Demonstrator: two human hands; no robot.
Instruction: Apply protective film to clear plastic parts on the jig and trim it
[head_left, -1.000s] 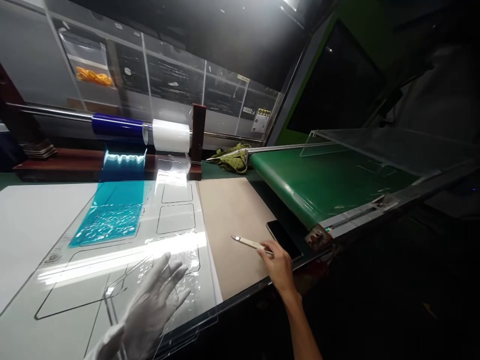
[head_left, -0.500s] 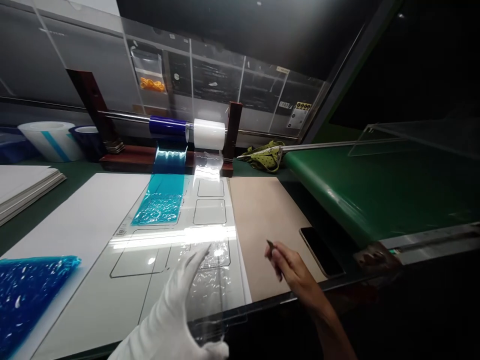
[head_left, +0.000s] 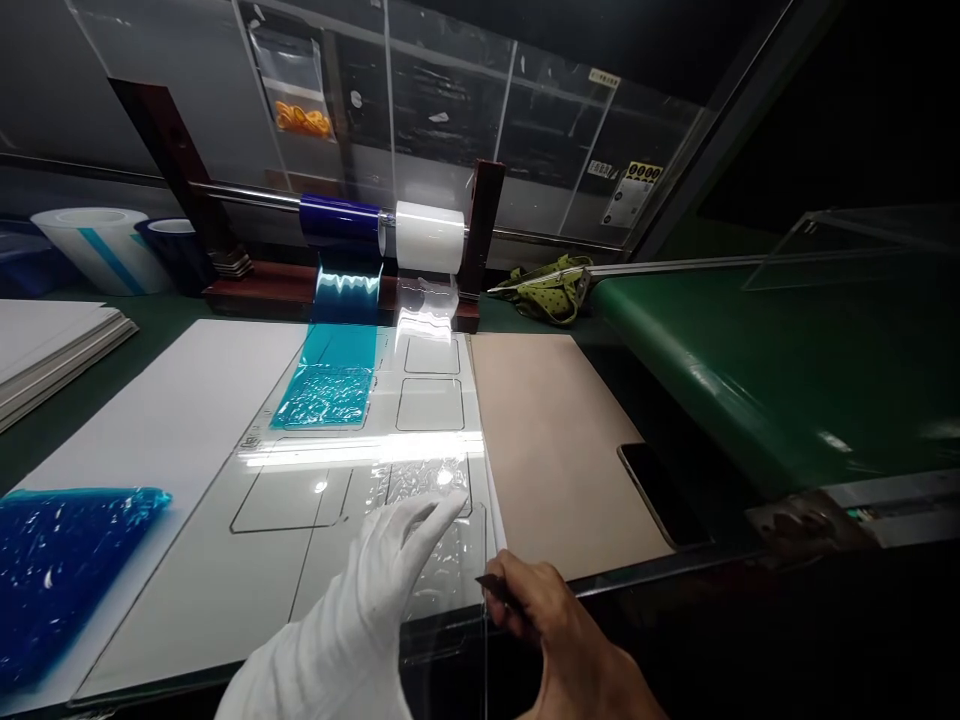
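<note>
Moved back from the brown board toward the near edge of the clear sheet since half a second ago: right hand, pinched shut on a thin dark blade tool right at that sheet's right edge. Far left of the sheet, crumpled blue film; on the sheet itself, gloved left hand pressed flat with fingers spread, holding nothing; behind the sheet, blue roll and white roll; right of it, dark phone.
</note>
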